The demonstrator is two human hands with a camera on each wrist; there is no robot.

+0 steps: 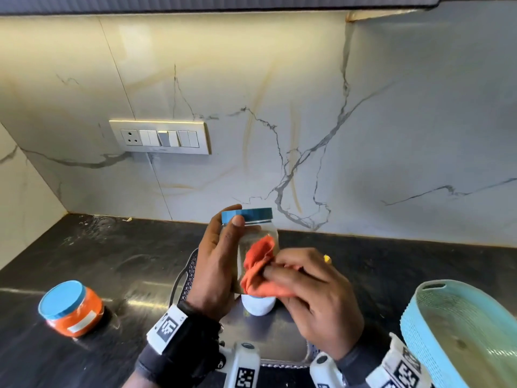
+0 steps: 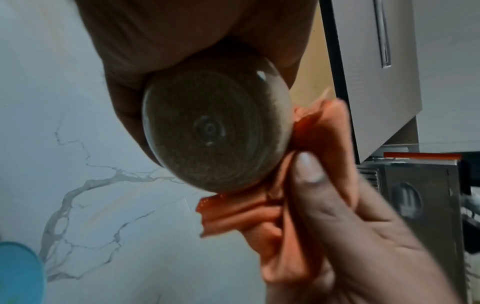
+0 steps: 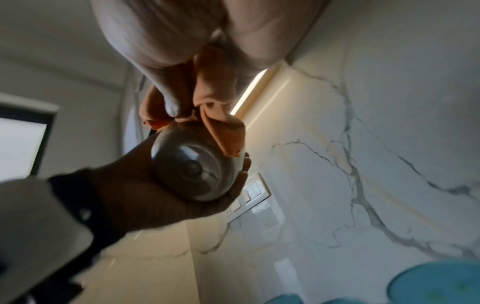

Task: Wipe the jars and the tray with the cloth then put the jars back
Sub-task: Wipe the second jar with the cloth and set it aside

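My left hand (image 1: 218,256) grips a clear jar (image 1: 261,236) with a blue lid (image 1: 247,215), held upright above the counter. Brown powder shows through the jar's base (image 2: 210,131) in the left wrist view, and the base (image 3: 194,166) also shows in the right wrist view. My right hand (image 1: 305,284) pinches an orange cloth (image 1: 258,264) and presses it against the jar's right side. The cloth (image 2: 233,209) bunches under the thumb. Under my hands lies a dark mesh-rimmed tray (image 1: 186,275) with a white jar (image 1: 257,303) in it. A jar of orange powder (image 1: 71,308) with a blue lid stands on the counter at left.
A turquoise plastic basket (image 1: 458,331) sits at the right edge of the black counter (image 1: 126,256). A marble backsplash with a switch panel (image 1: 161,137) rises behind. A cabinet edge runs overhead.
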